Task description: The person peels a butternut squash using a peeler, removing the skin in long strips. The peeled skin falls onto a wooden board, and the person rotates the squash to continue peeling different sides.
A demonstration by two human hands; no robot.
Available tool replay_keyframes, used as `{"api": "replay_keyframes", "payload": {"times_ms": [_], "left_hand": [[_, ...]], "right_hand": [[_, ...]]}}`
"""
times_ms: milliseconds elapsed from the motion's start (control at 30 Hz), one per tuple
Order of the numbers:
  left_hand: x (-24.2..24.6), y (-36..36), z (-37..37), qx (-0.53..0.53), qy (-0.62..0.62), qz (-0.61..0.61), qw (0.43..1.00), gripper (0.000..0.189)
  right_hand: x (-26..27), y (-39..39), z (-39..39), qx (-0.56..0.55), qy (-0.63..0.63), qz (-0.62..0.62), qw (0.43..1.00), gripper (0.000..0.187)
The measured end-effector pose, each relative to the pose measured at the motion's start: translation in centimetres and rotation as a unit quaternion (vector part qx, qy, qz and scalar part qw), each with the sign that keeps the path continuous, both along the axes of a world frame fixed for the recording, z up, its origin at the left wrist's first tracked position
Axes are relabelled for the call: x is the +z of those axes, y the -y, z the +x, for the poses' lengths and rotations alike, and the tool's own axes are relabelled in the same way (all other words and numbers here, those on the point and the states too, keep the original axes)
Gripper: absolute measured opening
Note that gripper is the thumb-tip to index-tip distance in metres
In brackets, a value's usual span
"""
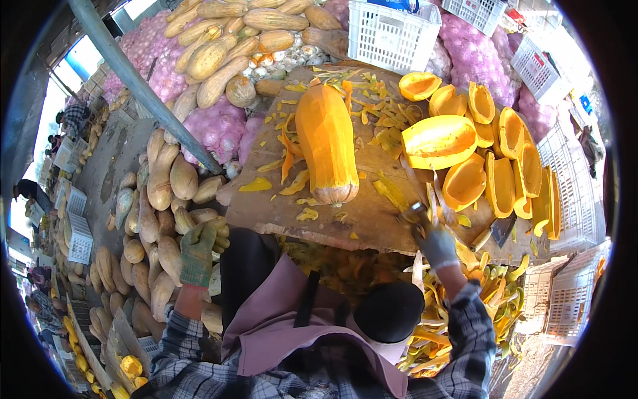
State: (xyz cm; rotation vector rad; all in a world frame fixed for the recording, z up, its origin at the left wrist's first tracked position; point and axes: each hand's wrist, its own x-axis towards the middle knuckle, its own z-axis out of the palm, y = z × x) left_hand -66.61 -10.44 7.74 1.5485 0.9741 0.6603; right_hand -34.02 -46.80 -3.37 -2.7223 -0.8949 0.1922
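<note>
A peeled orange squash [326, 144] lies lengthwise on a wooden table [369, 219], its brown end towards me. My left hand [202, 244], in a worn green glove, hangs off the table's near left edge with fingers loosely curled and nothing seen in them. At the near right edge, my gloved right hand [438, 244] grips a small hand tool with a metal head, likely a peeler [413, 212]. Long strips of peel lie around that hand. To its right rests a knife [501, 230] with a dark blade. Hollowed squash halves [463, 182] are grouped beyond it.
Unpeeled squashes [169, 184] are heaped on the floor at left. Peelings [488, 299] pile below the table. A slanted metal pole [149, 95] rises at the left. White plastic crates [394, 37] and pink net sacks [217, 127] surround the table. Several people are at far left.
</note>
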Motion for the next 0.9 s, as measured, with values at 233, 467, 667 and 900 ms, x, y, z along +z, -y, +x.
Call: {"api": "replay_keyframes", "payload": {"times_ms": [233, 467, 667, 900], "left_hand": [[-4.1, -1.4, 14.9, -0.178, 0.029, -0.042, 0.983, 0.026], [-10.6, 4.0, 17.4, -0.092, 0.054, 0.015, 0.994, 0.05], [-14.0, 7.6, 13.8, -0.101, 0.058, -0.34, 0.933, 0.065], [-12.7, 8.6, 17.0, -0.071, 0.213, -0.458, 0.86, 0.059]], "right_hand": [[-6.7, 26.2, -7.1, -0.234, -0.041, 0.04, 0.971, 0.049], [3.2, -1.9, -2.4, -0.052, -0.04, 0.269, 0.961, 0.056], [5.3, -20.8, 4.8, 0.046, 0.023, 0.302, 0.952, 0.053], [5.4, -11.3, -5.9, 0.098, -0.043, 0.118, 0.987, 0.048]]}}
